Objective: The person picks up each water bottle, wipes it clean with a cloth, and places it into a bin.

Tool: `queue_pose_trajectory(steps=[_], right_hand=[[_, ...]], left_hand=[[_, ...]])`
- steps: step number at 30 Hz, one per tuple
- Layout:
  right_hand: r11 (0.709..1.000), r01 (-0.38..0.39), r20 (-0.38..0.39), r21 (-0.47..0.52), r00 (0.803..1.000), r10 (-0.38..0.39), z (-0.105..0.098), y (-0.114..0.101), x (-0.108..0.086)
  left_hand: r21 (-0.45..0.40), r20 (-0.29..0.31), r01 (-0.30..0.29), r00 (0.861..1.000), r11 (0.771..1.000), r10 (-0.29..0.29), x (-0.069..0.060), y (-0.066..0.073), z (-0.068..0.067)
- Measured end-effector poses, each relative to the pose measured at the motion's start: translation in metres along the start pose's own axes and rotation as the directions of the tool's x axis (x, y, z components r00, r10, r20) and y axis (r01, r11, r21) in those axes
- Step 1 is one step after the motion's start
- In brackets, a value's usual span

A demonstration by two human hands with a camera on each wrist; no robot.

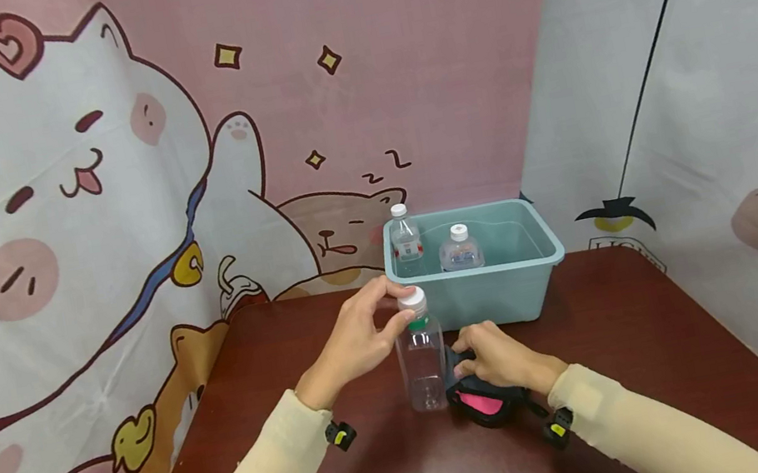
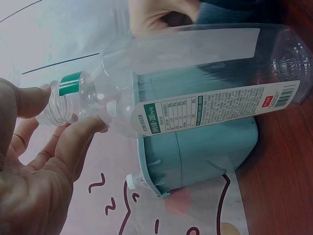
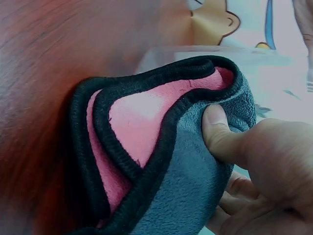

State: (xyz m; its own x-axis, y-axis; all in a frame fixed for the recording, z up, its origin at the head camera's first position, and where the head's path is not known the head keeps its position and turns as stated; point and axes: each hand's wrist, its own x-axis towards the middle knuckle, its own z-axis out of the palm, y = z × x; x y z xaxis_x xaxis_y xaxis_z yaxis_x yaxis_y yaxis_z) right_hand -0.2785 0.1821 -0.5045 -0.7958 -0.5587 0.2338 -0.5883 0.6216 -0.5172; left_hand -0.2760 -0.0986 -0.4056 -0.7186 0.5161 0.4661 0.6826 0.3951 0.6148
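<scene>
My left hand [image 1: 357, 340] holds a clear plastic bottle [image 1: 423, 377] by its white-capped top, thumb on one side and fingers on the other. The bottle stands upright on the table, with a green band at its neck and a printed label [image 2: 220, 107] in the left wrist view. Just right of it, my right hand [image 1: 497, 355] grips a folded cloth [image 1: 480, 403], grey outside, pink inside and edged in black. In the right wrist view the thumb presses on the grey side of the cloth [image 3: 181, 161]. Whether the cloth touches the bottle I cannot tell.
Behind the hands, a light blue-green plastic bin [image 1: 485, 298] stands on the dark red-brown table [image 1: 258, 368]. Two clear bottles with white caps are in it, one at the back left [image 1: 406, 242] and one nearer the middle [image 1: 461, 253]. A cartoon-printed curtain [image 1: 393, 56] hangs behind.
</scene>
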Motion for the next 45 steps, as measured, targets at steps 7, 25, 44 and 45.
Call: queue_pose_trajectory(steps=[7,25,44,45], right_hand=[[1.0,0.007,0.05,-0.006,0.999,-0.007,0.014,0.01,0.005],[0.999,-0.049,-0.042,-0.003,0.998,0.049,0.005,0.007,0.001],[0.999,-0.025,-0.206,0.041,0.978,0.033,-0.052,-0.035,0.014],[0.999,-0.02,-0.216,0.045,0.976,0.03,-0.054,-0.037,0.015]], left_hand=[[0.006,-0.012,-0.007,1.0,1.0,0.007,0.001,0.001,-0.001],[-0.018,0.004,-0.002,1.0,1.0,0.002,0.0,-0.001,0.001],[-0.01,0.004,-0.018,1.0,1.0,0.018,0.001,0.001,0.0],[-0.006,0.004,-0.022,1.0,1.0,0.022,0.001,0.001,0.0]])
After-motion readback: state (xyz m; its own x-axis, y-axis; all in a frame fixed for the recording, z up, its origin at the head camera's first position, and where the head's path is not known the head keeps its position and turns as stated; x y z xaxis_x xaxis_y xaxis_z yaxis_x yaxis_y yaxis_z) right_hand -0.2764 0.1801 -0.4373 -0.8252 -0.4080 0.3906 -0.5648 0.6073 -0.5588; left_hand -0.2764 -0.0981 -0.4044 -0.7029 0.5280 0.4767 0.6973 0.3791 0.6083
